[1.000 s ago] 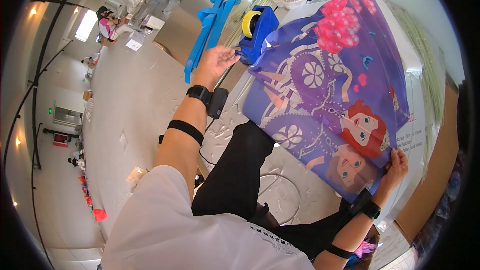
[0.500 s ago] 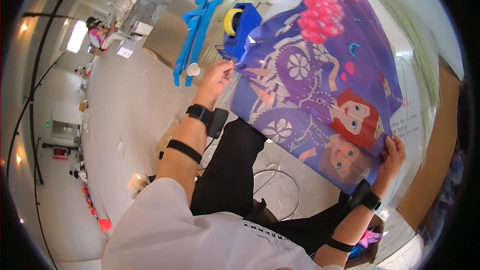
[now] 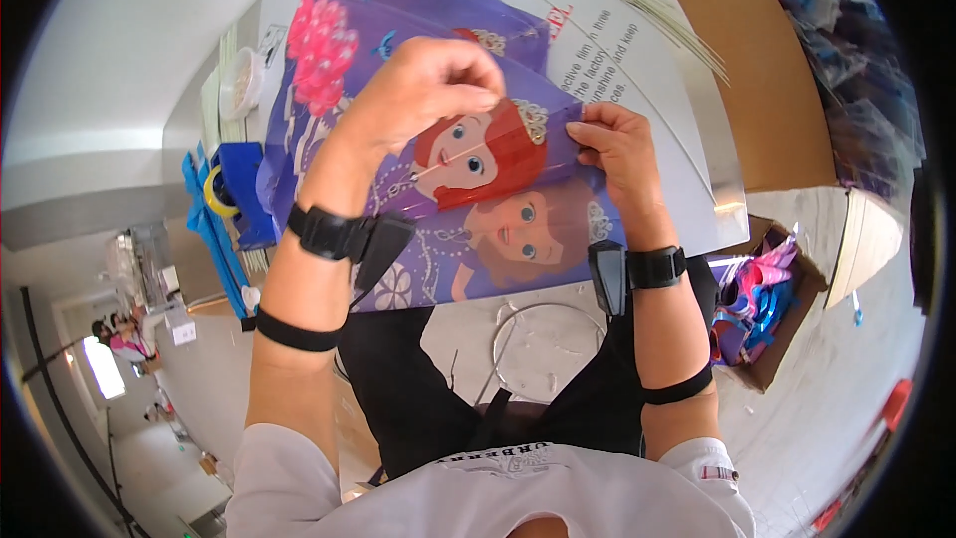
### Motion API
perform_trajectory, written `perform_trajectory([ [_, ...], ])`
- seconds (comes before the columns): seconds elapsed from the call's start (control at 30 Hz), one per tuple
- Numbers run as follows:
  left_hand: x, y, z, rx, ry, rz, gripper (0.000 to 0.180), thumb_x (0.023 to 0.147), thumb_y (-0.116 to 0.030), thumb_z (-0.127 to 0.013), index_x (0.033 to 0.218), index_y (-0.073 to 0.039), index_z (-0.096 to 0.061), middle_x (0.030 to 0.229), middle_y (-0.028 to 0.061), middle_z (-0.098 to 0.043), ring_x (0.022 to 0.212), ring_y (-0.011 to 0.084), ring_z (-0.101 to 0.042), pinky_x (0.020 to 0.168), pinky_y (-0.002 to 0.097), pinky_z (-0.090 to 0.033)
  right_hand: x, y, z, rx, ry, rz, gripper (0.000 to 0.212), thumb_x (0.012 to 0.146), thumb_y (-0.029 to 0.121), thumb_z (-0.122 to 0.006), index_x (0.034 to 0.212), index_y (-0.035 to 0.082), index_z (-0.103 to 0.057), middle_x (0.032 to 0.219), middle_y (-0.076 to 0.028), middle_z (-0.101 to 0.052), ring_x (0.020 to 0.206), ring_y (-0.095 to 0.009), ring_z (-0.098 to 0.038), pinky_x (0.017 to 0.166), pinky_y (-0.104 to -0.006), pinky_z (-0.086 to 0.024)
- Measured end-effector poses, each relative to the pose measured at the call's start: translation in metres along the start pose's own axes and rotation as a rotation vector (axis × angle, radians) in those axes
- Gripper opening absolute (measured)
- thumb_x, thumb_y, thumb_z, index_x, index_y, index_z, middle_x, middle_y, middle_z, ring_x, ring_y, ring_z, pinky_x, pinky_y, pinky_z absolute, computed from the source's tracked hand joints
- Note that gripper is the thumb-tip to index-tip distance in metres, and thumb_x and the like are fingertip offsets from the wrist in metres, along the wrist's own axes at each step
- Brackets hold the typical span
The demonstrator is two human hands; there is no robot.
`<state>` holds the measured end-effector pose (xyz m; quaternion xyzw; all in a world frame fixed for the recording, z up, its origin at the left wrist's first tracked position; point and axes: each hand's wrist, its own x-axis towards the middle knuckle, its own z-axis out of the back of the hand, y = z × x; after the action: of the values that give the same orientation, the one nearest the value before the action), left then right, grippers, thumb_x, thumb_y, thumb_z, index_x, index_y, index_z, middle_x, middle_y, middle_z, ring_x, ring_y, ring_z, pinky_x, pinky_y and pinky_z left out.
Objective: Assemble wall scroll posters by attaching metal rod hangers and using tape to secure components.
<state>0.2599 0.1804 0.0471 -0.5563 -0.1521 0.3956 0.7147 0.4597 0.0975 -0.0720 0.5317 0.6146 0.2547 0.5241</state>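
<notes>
A thin purple sheet [image 3: 578, 204], printed with cartoon princesses and pink balloons, lies spread over the work surface with its near edge above my lap. My right hand [image 3: 619, 151] pinches its right edge, beside the red-haired figure's crown, between thumb and fingers. Over the middle of the sheet my left hand [image 3: 423, 90] hovers with its fingers curled and thumb near the index finger. Anything small in that pinch is too unclear to make out. More sheets with a similar print show beneath at the far side.
On the left stand a blue tape dispenser [image 3: 244, 179] with a yellow roll, blue strips [image 3: 204, 224] and a round tub [image 3: 242, 83]. Thin pale sticks [image 3: 657, 0] lie at the far right. A cardboard box [image 3: 792, 339] of colourful pieces sits right of my knee.
My left hand has moved from beside the tape dispenser to above the sheet's right part. My right hand still pinches the sheet's edge. The whole view has swung to the right.
</notes>
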Motion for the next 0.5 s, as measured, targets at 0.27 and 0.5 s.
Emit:
perform_trajectory([
  [0.27,0.066,0.019,-0.034,0.032,0.238,0.051,0.004,0.076,-0.005,-0.064,0.079,-0.002,-0.063,0.072,-0.0019,-0.059,0.070,0.0061,-0.051,0.066,0.0207,-0.042,-0.004,-0.005,-0.008,0.100,-0.039,0.024,0.014,0.075,0.000,-0.064,0.090,-0.001,-0.066,0.073,-0.001,-0.064,0.060,-0.005,-0.051,0.053,-0.0191,-0.039],
  [0.5,0.074,0.028,-0.037,0.063,0.256,0.041,0.004,0.075,-0.004,-0.065,0.079,-0.002,-0.064,0.073,-0.0015,-0.060,0.071,0.0068,-0.052,0.068,0.0219,-0.043,-0.003,-0.005,-0.009,0.121,-0.037,0.013,0.014,0.076,-0.001,-0.063,0.090,-0.002,-0.066,0.073,-0.001,-0.064,0.060,-0.004,-0.050,0.052,-0.0192,-0.038],
])
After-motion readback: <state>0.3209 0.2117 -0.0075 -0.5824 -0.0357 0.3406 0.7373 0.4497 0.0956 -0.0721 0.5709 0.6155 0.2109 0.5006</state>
